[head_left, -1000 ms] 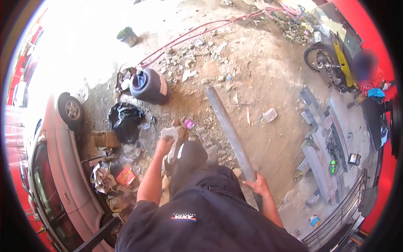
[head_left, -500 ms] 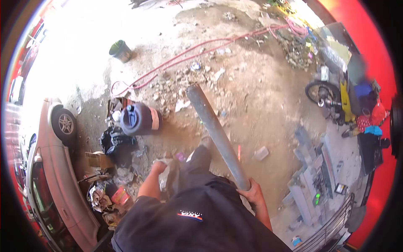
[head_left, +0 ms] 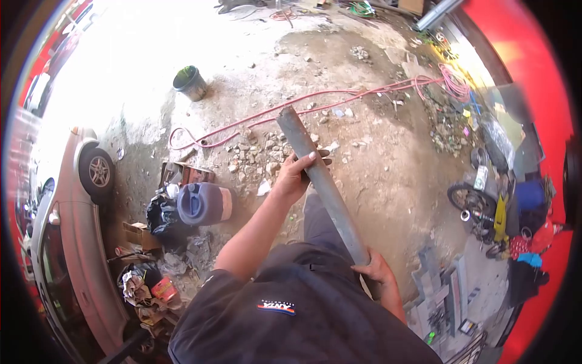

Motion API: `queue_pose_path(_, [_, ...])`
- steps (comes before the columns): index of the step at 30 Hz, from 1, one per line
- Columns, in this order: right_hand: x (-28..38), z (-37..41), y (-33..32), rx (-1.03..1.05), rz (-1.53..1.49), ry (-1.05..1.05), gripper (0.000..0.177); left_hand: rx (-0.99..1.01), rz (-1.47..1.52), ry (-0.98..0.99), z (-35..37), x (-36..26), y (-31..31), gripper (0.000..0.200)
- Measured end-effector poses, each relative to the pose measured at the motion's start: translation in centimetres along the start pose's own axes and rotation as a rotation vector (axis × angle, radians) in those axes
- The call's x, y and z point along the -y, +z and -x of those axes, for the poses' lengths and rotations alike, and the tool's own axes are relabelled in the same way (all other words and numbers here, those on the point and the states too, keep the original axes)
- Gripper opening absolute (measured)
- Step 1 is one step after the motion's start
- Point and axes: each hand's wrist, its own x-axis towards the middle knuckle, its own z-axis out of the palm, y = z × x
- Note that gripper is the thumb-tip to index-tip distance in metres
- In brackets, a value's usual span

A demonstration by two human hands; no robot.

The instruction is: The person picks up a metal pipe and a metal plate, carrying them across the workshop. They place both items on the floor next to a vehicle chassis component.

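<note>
I hold a long grey metal pipe with both hands, its far end pointing up and away over the dirt ground. My left hand wraps around the pipe near its middle. My right hand grips the pipe's near end, close to my body. My dark shirt and trousers fill the bottom of the view.
A blue jerrycan, a black bag and scrap litter lie at the left beside a parked car. A red hose crosses the ground near a dark bucket. A motorcycle and metal bars stand at the right.
My left hand came up from beside my leg and took hold of the pipe's middle. The view shifted, so the ground objects sit lower and further left.
</note>
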Motion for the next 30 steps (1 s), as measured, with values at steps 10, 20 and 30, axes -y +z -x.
queue_pose_path(10, [11.3,-21.7,-15.7,0.633,-0.170,0.235,0.049,-0.008,-0.005,0.202,-15.4,-7.9,0.0,0.052])
queue_pose_path(20, [26.9,-40.2,-20.5,0.591,-0.021,0.131,0.061,0.014,0.067,0.375,-30.3,-16.1,-5.3,0.068])
queue_pose_path(30, [39.1,-60.2,-24.5,0.458,-0.156,0.135,0.064,0.063,0.112,0.240,-57.4,-27.6,-7.7,0.055])
